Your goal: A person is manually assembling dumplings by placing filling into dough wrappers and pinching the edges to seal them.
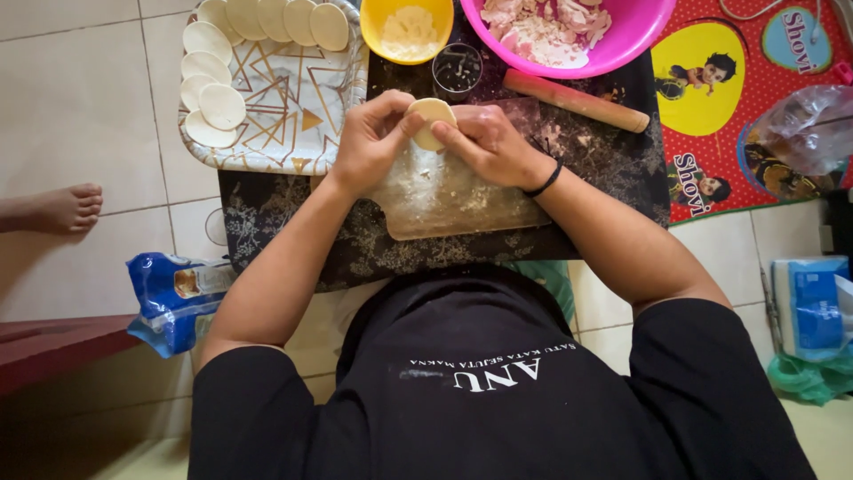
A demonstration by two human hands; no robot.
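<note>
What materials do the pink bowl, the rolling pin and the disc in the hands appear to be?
Pink bowl: probably plastic, glossy and bright. Rolling pin: apparently wood, matte brown. Disc: likely raw dough, pale, soft-looking, pinched by both hands.

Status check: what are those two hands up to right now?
Left hand and right hand pinch one dough round over floury board. Nothing blocking.

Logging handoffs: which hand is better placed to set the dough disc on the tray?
Left, likely: both hands pinch the dough disc, but the left hand sits beside the patterned tray; the right hand is farther off.
</note>
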